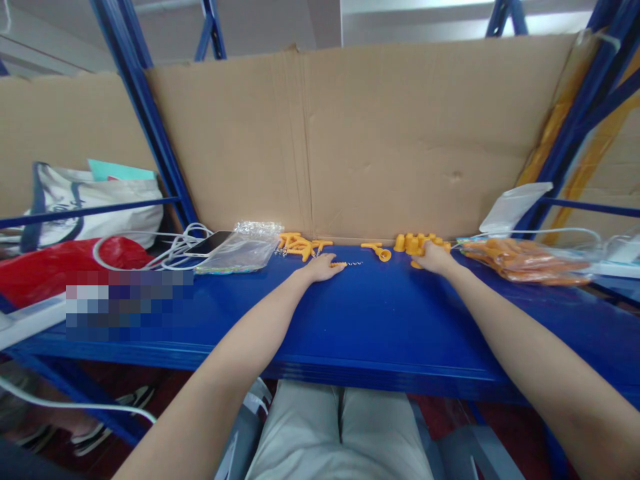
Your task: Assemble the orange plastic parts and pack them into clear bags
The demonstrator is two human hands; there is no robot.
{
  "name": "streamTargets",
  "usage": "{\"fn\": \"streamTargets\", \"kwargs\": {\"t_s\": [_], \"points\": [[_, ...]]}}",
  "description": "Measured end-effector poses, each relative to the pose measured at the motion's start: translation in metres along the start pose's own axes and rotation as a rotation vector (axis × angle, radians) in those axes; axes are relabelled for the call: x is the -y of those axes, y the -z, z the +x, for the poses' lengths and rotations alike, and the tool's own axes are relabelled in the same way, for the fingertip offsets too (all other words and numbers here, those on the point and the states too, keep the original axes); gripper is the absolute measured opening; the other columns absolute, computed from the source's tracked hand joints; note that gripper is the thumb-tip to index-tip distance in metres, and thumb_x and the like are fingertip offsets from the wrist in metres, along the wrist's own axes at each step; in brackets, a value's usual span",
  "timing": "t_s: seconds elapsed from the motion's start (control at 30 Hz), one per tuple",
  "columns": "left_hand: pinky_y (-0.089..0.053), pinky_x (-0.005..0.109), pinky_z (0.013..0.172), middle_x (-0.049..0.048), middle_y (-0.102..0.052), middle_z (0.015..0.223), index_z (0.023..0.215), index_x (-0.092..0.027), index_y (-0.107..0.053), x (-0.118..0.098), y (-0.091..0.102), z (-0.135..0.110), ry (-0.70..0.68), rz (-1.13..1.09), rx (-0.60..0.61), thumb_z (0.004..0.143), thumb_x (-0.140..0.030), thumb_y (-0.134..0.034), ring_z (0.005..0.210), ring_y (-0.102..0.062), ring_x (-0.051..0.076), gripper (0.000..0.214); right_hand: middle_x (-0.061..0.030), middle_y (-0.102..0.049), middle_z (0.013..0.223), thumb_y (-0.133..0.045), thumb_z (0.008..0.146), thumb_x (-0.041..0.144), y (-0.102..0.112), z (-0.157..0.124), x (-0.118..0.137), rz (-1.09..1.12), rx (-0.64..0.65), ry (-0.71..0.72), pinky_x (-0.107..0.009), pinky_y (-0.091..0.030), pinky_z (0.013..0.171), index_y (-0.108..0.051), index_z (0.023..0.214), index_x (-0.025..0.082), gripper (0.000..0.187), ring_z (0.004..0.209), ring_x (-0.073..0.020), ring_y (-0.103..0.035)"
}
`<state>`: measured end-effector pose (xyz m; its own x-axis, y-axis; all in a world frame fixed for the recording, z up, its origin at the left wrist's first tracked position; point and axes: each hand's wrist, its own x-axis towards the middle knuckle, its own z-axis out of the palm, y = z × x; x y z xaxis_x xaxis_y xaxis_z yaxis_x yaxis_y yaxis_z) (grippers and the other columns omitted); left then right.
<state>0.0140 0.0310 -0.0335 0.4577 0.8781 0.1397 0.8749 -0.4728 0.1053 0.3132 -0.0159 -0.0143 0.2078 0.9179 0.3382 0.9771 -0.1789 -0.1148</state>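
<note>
Though apart, hands (pixel 320 267) (pixel 436 259) on orange pieces (pixel 339 265) (pixel 415 264).

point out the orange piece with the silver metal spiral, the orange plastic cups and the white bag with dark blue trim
Spiral piece (pixel 341 265), head view: its orange part
Orange cups (pixel 410 244), head view: a cup's side
White bag (pixel 110 192), head view: its front

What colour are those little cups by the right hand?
The cups are yellow-orange, best seen in the head view.

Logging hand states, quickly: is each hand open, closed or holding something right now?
Left hand: closed, holding an orange piece with a metal spiral.
Right hand: at the orange cups; grip cannot be told.
</note>
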Motion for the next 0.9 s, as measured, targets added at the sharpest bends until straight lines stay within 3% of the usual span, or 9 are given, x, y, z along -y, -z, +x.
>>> {"fn": "streamTargets", "kwargs": {"t_s": [0.1,0.27,0.4,0.57,0.67,0.9], "points": [[-0.036,0.031,0.104,0.0151,-0.049,0.14,0.134,-0.012,-0.047,0.0,0.002,0.0,-0.013,0.018,-0.02,0.089,-0.054,-0.041,0.129,-0.047,0.026,0.062,-0.0159,-0.067,0.102,-0.057,0.083,0.036,-0.006,0.0,0.008,0.091,0.151,0.053,-0.035,-0.047,0.078,-0.059,0.115,0.01,0.041,0.093,-0.0296,-0.064],[-0.04,0.04,0.1,0.0121,-0.055,0.134,0.128,-0.019,-0.055,-0.004,0.015,-0.007,-0.013,0.098,-0.041,0.082,-0.057,-0.05,0.124,-0.05,0.03,0.06,-0.0114,-0.069,0.089,-0.053,0.085,0.038,-0.01,-0.002,0.017,0.124,0.205,0.15,-0.036,-0.048,0.073,-0.066,0.101,0.014,0.032,0.084,-0.0289,-0.065],[-0.041,0.04,0.099,0.0151,-0.058,0.127,0.12,-0.016,-0.062,-0.006,0.028,-0.015,0.006,0.155,-0.034,0.079,-0.054,-0.054,0.119,-0.052,0.033,0.056,-0.0163,-0.068,0.098,-0.05,0.088,0.036,-0.007,-0.01,0.027,0.029,0.143,0.19,-0.037,-0.048,0.079,-0.067,0.1,0.011,0.032,0.093,-0.0303,-0.064],[-0.048,0.028,0.082,0.0072,-0.072,0.101,0.108,-0.018,-0.067,-0.005,0.035,-0.018,0.019,0.058,0.125,0.08,-0.035,-0.053,0.098,-0.064,0.023,0.036,-0.0155,-0.062,0.121,-0.047,0.088,0.024,0.005,-0.024,0.042,-0.074,0.015,0.312,-0.038,-0.044,0.09,-0.061,0.114,0.014,0.031,0.113,-0.0295,-0.056],[-0.049,0.026,0.077,0.0049,-0.073,0.091,0.103,-0.018,-0.068,-0.006,0.034,-0.017,0.006,0.021,0.088,0.075,-0.027,-0.055,0.088,-0.066,0.02,0.032,-0.0131,-0.063,0.122,-0.046,0.087,0.017,0.01,-0.029,0.048,-0.101,0.005,0.401,-0.041,-0.042,0.092,-0.06,0.118,0.015,0.034,0.116,-0.029,-0.055],[-0.048,0.026,0.069,0.0028,-0.071,0.085,0.099,-0.02,-0.067,-0.011,0.029,-0.015,-0.059,0.011,-0.035,0.071,-0.028,-0.059,0.082,-0.065,0.02,0.03,-0.0102,-0.065,0.122,-0.049,0.088,0.019,0.002,-0.025,0.049,-0.105,-0.009,0.539,-0.038,-0.046,0.085,-0.06,0.12,0.018,0.034,0.112,-0.0277,-0.058]]}}
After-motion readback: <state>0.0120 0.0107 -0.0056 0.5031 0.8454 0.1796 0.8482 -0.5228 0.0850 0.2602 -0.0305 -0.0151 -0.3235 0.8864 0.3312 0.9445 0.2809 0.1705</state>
